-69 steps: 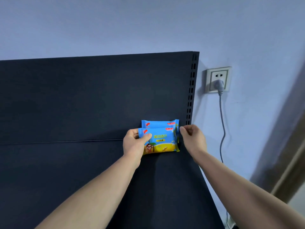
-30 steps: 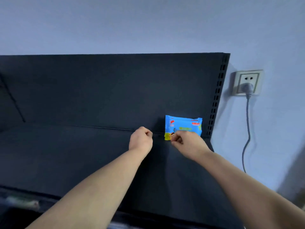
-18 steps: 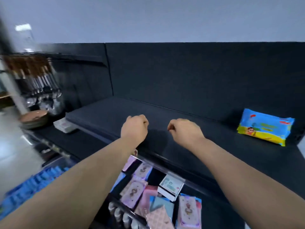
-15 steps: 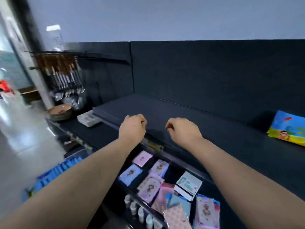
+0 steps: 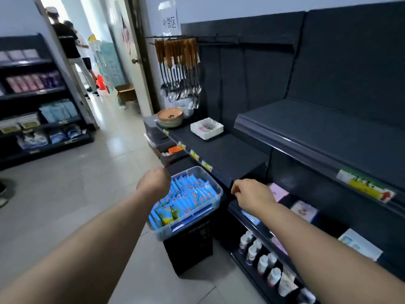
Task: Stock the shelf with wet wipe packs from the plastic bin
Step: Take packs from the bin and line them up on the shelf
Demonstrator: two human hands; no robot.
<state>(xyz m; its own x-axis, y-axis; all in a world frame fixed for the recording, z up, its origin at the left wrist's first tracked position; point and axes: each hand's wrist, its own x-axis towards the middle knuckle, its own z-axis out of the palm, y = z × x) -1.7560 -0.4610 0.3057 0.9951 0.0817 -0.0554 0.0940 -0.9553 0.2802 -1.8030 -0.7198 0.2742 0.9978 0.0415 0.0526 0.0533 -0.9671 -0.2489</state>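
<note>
Two empty, curled hands, apart: bin (image 5: 163, 234) lay below, between left hand (image 5: 153, 183) and right hand (image 5: 252, 194), left nearer; packs (image 5: 188, 198) stood on edge.

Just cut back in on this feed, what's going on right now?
A person is stocking wet wipes and holds nothing at this moment. The left hand, fingers curled, is over the edge of the clear plastic bin. The right hand, also curled, is to the bin's right, in front of the lower shelves. The bin, packed with blue wet wipe packs, sits on a black stand. The dark upper shelf is to the right.
</note>
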